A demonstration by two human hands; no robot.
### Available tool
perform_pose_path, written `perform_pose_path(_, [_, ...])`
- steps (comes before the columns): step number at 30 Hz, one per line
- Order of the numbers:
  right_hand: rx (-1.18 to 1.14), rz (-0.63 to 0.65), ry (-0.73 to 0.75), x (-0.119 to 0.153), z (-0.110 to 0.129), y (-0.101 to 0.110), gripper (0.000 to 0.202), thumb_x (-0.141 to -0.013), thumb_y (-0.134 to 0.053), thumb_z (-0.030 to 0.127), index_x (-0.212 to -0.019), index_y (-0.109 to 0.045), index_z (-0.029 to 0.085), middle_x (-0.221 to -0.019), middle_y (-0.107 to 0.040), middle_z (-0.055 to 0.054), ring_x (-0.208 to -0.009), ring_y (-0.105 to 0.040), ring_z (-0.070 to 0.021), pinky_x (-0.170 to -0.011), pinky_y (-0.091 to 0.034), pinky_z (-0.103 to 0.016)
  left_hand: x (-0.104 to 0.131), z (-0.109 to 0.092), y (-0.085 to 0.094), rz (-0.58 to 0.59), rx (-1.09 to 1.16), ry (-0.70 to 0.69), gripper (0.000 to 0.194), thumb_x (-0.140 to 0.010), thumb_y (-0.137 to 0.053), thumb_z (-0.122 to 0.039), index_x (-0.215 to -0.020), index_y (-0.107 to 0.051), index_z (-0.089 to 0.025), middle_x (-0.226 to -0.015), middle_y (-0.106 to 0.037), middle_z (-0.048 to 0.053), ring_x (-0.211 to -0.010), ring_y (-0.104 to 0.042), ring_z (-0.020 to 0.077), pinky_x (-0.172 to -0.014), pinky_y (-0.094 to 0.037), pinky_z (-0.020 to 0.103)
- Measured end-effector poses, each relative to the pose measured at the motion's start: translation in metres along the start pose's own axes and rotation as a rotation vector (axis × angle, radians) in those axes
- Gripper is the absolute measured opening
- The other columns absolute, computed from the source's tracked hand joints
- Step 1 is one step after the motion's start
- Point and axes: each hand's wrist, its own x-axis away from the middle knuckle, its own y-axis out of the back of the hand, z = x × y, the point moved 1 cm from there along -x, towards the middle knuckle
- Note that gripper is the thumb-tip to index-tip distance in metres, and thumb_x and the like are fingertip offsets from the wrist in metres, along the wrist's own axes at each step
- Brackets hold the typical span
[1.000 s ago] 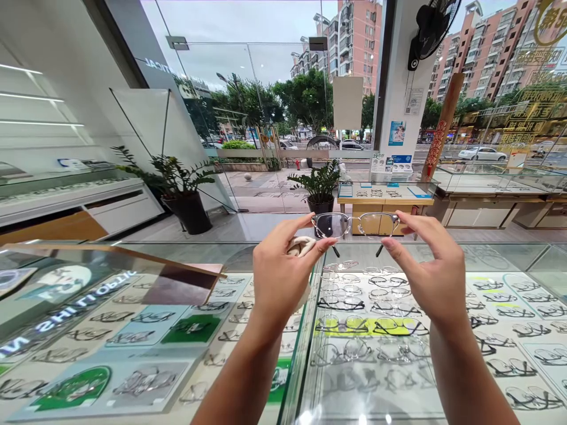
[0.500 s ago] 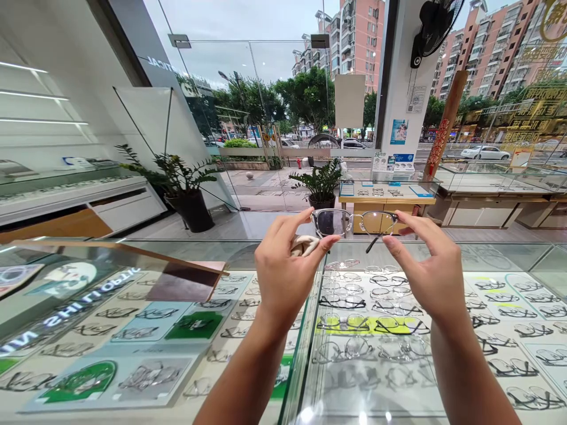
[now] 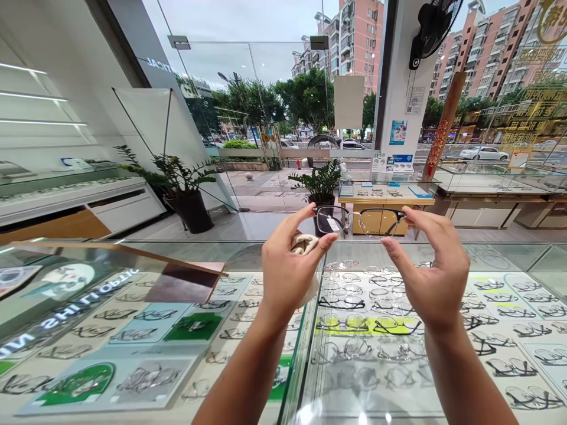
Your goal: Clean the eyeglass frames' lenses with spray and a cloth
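Note:
A pair of eyeglasses (image 3: pixel 376 223) with a dark upper rim and thin metal lower rims is held up above the glass counter. A small white label shows at its left lens. My left hand (image 3: pixel 292 260) pinches the left end between thumb and fingers. Bunched in that same hand is a pale cloth (image 3: pixel 304 244), part of it hanging behind the palm. At the right end, the fingers of my right hand (image 3: pixel 436 265) grip the upper corner, with the thumb lower by the rim. The folded temples are mostly hidden behind the lenses.
Rows of spectacle frames (image 3: pixel 341 301) lie inside the glass display counter (image 3: pixel 290 378) below my hands. A slanted sign panel (image 3: pixel 177 280) stands on the left. Beyond are potted plants (image 3: pixel 190 209), a low display table (image 3: pixel 385 200), glass doors and a wall fan (image 3: pixel 436 26).
Both hands have shifted slightly right with the eyeglasses, which have turned a little. The temple that hung below the right lens no longer sticks down. More of the cloth shows behind my left hand.

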Motion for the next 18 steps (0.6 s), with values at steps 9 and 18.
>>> perform_pose_path(9, [-0.011,-0.027,0.045,0.0011,0.0015,-0.0013,0.036,-0.095,-0.075,0.033,-0.131,-0.071,0.027,-0.119,-0.073,-0.008,-0.112,-0.069,-0.0283,-0.099,-0.061,-0.049,-0.0004,0.0068,-0.0054,-0.004,0.043,0.026,0.062,-0.079,-0.088,-0.053,-0.131,-0.073,-0.023,-0.126,-0.078,0.014,-0.098,-0.077,0.0232,-0.079,-0.064,0.034])
perform_pose_path(18, [0.052,-0.050,0.087,0.0039,0.0043,-0.0041,0.036,-0.095,-0.075,0.035,-0.130,-0.070,0.027,-0.120,-0.073,-0.010,-0.112,-0.070,-0.0293,-0.097,-0.063,-0.051,0.0004,0.0062,-0.0098,-0.009,0.080,0.035,0.064,-0.082,-0.088,-0.050,-0.135,-0.069,-0.022,-0.126,-0.077,0.015,-0.106,-0.077,0.0261,-0.074,-0.064,0.031])
